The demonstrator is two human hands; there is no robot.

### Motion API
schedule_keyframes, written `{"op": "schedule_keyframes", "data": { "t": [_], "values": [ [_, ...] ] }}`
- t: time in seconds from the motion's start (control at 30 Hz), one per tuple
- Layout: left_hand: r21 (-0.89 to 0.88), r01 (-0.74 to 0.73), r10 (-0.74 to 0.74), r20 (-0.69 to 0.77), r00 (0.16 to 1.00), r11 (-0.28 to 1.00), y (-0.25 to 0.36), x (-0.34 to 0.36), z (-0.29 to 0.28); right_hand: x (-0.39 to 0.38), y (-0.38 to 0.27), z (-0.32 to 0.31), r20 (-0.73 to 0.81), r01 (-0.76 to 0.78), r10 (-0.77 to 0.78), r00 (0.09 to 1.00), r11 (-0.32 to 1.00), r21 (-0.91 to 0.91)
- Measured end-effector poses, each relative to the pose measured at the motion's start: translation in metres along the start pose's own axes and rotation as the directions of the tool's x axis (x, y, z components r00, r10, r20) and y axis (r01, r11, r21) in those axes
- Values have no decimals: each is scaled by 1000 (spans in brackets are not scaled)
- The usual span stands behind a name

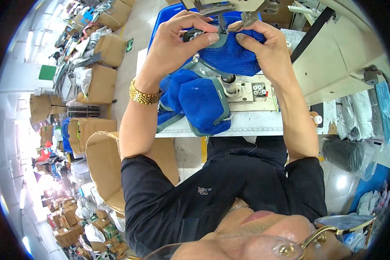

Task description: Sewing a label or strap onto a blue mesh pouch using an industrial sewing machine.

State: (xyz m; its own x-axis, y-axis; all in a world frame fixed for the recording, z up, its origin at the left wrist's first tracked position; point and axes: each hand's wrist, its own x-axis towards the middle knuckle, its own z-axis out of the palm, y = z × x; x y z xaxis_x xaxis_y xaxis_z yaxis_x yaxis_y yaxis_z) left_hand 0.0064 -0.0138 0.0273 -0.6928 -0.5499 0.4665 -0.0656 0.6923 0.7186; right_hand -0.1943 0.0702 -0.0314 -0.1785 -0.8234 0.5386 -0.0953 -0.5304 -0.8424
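At the sewing machine's needle bar, both my hands grip a blue mesh piece with grey edging. My left hand is closed, thumb and forefinger pinching the grey edging just left of the needle. On the other side, my right hand pinches the mesh between thumb and bent fingers. A gold watch circles my left wrist. Below the hands, blue fabric pieces with grey edging lie bunched at the left of the machine, by its post.
The machine's cream body stands to the right. Behind the work sits a blue bin. A white bottle is at the table's right side. An open cardboard box stands by my left elbow, with plastic-wrapped bundles to the right.
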Motion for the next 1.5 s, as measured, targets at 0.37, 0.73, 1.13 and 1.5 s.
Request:
{"op": "schedule_keyframes", "data": {
  "t": [0.37, 0.73, 1.13, 1.5],
  "values": [
    [75, -39, 45, -85, 995, 996, -2, 0, 5, 8, 0, -9, 61, -72, 74, 995, 997, -32],
    [185, -49, 95, -244, 965, 981, 0, -4, 20, 30, 7, -29, 143, -221, 220, 965, 975, -8],
    [218, -19, 96, -348, 932, 976, 1, -8, 28, -10, -20, -5, -27, -52, 49, 998, 989, -139],
    [295, 89, 34, -388, 921, 951, 14, -10, 35, 19, 24, -19, -9, -33, 32, 999, 992, -122]
  ]
}}
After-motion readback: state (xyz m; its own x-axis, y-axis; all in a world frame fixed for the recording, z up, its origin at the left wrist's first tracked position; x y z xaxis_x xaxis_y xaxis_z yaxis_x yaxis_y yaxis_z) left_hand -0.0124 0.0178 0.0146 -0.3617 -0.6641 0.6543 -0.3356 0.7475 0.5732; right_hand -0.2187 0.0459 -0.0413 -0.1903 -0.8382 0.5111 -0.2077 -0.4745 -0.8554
